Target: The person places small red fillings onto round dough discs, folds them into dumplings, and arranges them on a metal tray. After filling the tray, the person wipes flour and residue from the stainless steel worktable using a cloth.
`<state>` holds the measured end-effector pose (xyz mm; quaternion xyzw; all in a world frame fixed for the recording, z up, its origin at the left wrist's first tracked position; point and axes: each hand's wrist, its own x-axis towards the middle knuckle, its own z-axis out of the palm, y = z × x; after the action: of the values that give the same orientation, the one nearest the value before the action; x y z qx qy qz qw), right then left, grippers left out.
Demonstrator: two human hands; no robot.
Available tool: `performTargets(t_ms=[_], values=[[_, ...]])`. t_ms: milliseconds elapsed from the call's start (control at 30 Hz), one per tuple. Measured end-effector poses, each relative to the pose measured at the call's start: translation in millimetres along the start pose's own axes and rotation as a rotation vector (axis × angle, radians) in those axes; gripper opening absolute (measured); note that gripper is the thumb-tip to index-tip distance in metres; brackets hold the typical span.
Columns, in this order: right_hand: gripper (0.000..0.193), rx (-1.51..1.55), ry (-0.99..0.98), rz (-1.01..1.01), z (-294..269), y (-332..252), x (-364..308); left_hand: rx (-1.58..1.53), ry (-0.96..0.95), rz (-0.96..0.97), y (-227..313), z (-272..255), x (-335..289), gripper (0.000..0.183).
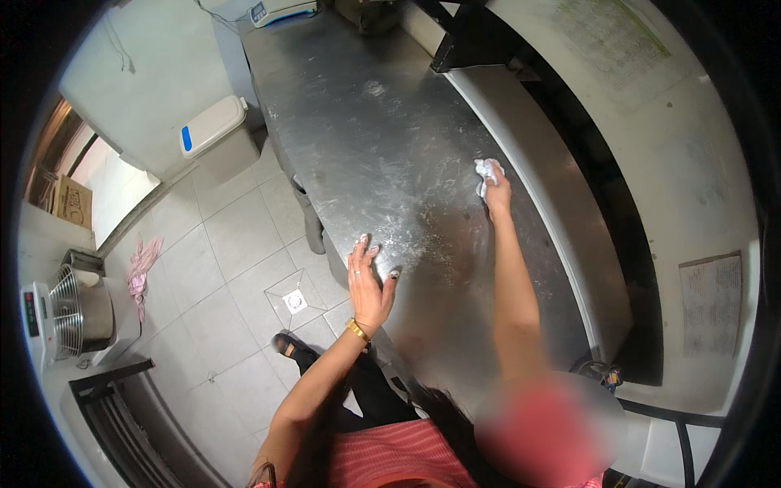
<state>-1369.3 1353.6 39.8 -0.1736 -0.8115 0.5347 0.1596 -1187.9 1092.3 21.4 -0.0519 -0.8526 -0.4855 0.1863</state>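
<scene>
Stretched out over a long stainless steel table (350, 122), my right hand (499, 195) is closed round a crumpled white cloth (488, 172), which rests on the steel near the far right side. White powdery smears cover much of the metal, thickest around the middle. My left hand (371, 285) lies at the table's left edge with its fingers apart and nothing in them. A ring and a gold-coloured watch show on that hand and wrist.
A scale (281, 11) stands at the table's far end. On the floor to the left are a lidded bin (218, 138) and a drain (294, 302). A mixer (85, 313) and a hanging pink cloth (140, 276) are further left. A raised ledge (529, 150) borders the table's right side.
</scene>
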Motion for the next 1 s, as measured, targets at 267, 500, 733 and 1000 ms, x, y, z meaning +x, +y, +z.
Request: performTargets(t_ms=[267, 500, 733, 1000], values=[[0.045, -0.175, -0.637, -0.68, 93.9, -0.2, -75.9, -0.038, 0.042, -0.019, -4.6, 8.4, 1.6, 0.045], [0.043, 0.253, -0.097, 0.03, -80.1, 6.9, -120.9, -0.194, 0.206, -0.075, -13.7, 13.0, 0.0, 0.044], [0.057, -0.458, 0.212, -0.263, -51.6, 58.0, -212.7, -0.217, 0.249, -0.11, -19.0, 19.5, -2.6, 0.048], [0.059, -0.277, -0.048, -0.279, 83.6, -1.5, -204.9, -0.215, 0.258, -0.113, -18.0, 17.3, -0.6, 0.046]])
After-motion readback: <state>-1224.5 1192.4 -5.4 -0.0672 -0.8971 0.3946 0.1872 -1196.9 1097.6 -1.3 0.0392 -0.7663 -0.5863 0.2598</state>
